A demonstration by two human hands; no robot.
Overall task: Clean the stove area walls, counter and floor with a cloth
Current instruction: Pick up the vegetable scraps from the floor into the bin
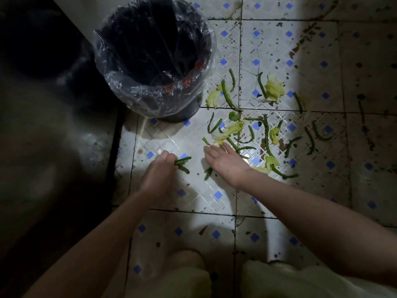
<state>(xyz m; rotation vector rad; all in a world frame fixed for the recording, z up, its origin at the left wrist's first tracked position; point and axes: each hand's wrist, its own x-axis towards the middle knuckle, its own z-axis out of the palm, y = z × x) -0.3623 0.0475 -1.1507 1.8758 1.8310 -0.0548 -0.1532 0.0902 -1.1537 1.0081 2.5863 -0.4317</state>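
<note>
Several green bean pieces (182,162) pinched in left hand (159,168); right hand (227,161) spread flat among vegetable scraps (266,134) on tiled floor (193,192).

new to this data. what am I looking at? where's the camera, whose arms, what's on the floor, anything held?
There is no robot here. It is one picture from a wide-angle camera worn on a person's head, looking forward and down, so the two bare arms coming in from the bottom edge are the wearer's own.

The surface is a tiled floor, white with small blue diamonds and many dark stains. A dark bin lined with a clear plastic bag stands at the top left. Vegetable scraps, green stalks and pale leaf bits, lie scattered to the right of the bin.

The left hand grips a small bunch of green stalks. The right hand holds nothing; its straight fingers reach toward the scraps.
</note>
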